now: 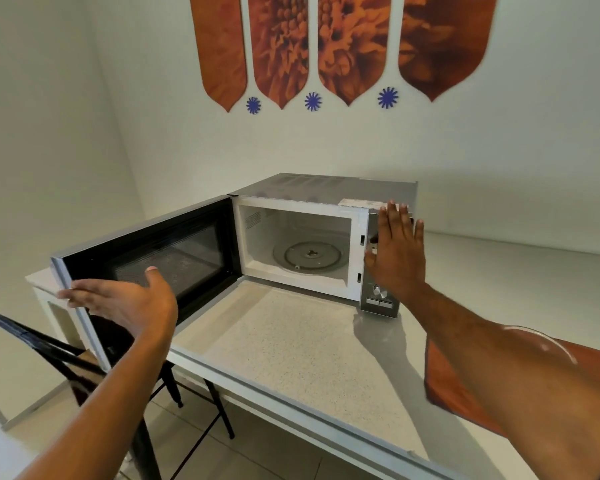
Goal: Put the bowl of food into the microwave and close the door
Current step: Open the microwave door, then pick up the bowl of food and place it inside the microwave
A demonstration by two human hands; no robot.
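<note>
- Left grip (pixel 118 301) was spread flat, holding nothing, fingertips at the open door (pixel 146 251) edge.
- Right grip (pixel 397 251) was flat, empty, against the microwave (pixel 326 192) control panel (pixel 378 299).

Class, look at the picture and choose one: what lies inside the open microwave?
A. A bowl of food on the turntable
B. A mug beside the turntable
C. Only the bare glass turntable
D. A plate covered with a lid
C: the microwave cavity holds only the glass turntable, with nothing on it, while the door stands swung open to the left.
</note>
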